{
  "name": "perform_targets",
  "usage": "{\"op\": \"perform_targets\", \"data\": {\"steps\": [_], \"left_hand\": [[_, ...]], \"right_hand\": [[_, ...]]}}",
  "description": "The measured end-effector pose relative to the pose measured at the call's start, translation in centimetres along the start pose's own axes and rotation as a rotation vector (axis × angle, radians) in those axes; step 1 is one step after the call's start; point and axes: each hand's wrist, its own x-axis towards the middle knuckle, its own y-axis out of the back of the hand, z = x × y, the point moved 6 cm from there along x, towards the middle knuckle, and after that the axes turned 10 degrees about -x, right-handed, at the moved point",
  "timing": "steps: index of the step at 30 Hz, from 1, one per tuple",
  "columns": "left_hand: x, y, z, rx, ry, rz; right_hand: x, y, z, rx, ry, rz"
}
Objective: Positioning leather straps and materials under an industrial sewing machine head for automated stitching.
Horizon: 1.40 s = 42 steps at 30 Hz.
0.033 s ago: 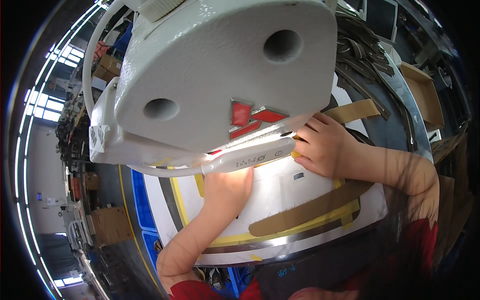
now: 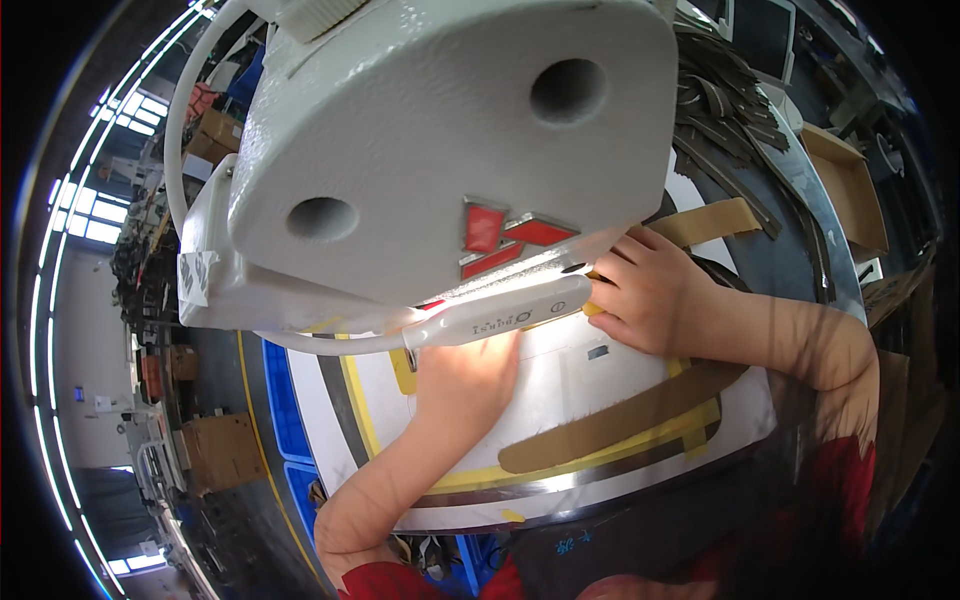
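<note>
A white machine head with red plates fills the upper view, a lit lamp bar along its lower edge. My left hand reaches beneath the lamp, fingers mostly hidden. My right hand is beside the lamp's right end, fingers curled by a small yellow piece; what they hold is unclear. Both are over a white work surface edged with yellow tape. A long brown strip lies on it below my hands, and another brown strip sticks out above my right hand.
Dark strips are piled at upper right beside a cardboard box. Blue bins stand along the table's left and below it. Shelving with boxes lines the far left, past a yellow floor line.
My left hand has shifted slightly to the right beneath the lamp bar. My right hand and the strips look unmoved.
</note>
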Motion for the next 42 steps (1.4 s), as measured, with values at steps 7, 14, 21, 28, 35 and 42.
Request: {"op": "perform_targets", "data": {"steps": [7,14,21,28,35,42], "left_hand": [[-0.1,-3.4,0.2,-0.152,-0.01,-0.023],[0.3,-3.3,-0.1,-0.209,0.019,-0.036],[-0.3,-3.2,-0.2,-0.172,0.076,-0.065],[0.0,-3.2,-0.4,-0.184,0.047,-0.027],[-0.1,-2.8,-0.4,-0.206,0.076,-0.076],[-0.1,-2.4,-1.1,-0.17,0.021,-0.147]], "right_hand": [[-0.1,0.5,0.3,0.09,-0.038,0.019],[-0.3,0.5,0.9,0.152,-0.07,-0.006],[-0.3,0.6,0.6,0.1,-0.05,-0.015],[-0.2,0.7,0.6,0.078,-0.026,0.02],[0.3,0.5,0.2,0.016,-0.015,-0.003],[0.3,0.7,0.2,0.037,-0.011,0.006]]}}
